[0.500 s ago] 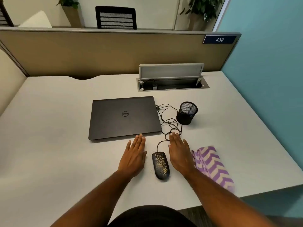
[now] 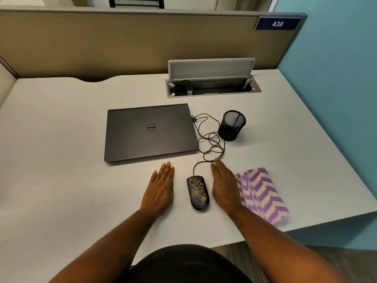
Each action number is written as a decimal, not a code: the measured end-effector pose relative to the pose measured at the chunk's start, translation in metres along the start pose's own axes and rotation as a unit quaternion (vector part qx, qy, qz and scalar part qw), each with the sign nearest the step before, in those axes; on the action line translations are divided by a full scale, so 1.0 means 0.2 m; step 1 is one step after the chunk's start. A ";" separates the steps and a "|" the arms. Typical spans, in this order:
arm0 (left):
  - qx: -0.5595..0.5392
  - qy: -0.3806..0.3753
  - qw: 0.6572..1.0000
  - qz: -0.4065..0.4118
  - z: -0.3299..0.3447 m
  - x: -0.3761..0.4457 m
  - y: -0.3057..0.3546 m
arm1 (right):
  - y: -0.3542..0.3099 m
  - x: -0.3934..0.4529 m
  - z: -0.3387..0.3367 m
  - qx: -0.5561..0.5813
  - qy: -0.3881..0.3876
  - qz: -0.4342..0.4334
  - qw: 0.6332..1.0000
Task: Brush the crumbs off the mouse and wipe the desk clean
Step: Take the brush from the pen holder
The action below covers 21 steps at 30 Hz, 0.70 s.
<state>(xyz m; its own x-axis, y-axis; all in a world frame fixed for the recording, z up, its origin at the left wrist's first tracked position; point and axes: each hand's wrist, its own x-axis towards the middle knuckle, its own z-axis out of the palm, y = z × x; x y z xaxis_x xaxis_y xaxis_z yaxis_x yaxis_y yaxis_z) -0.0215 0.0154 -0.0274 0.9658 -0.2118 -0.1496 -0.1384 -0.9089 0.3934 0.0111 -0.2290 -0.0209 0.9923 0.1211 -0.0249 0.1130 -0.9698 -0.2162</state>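
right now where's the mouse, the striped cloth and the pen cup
mouse (image 2: 197, 193), head view, middle of its crumb-covered top
striped cloth (image 2: 263, 196), head view, centre of the folded purple chevron fabric
pen cup (image 2: 231, 127), head view, mesh side wall facing the camera

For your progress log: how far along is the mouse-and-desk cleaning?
Nothing looks done: crumbs still cover the mouse. Nothing is in hand: left hand and right hand lie flat, open. Left: brushing, then wiping the desk with the cloth.
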 end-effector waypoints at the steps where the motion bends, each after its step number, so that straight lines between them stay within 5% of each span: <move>1: -0.002 0.006 1.000 0.001 0.00 0.00 0.00 | 0.00 0.00 0.00 0.003 -0.001 -0.002 1.000; 21: -0.041 0.057 0.998 0.009 -0.02 0.07 0.01 | 0.00 0.01 -0.01 0.015 0.027 0.007 1.000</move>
<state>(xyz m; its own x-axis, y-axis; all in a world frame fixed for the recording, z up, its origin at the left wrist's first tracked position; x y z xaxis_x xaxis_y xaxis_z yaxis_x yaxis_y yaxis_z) -0.0070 0.0121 -0.0246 0.9826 -0.1814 -0.0403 -0.1417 -0.8718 0.4690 0.0135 -0.2287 -0.0189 0.9952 0.0951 0.0238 0.0980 -0.9646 -0.2447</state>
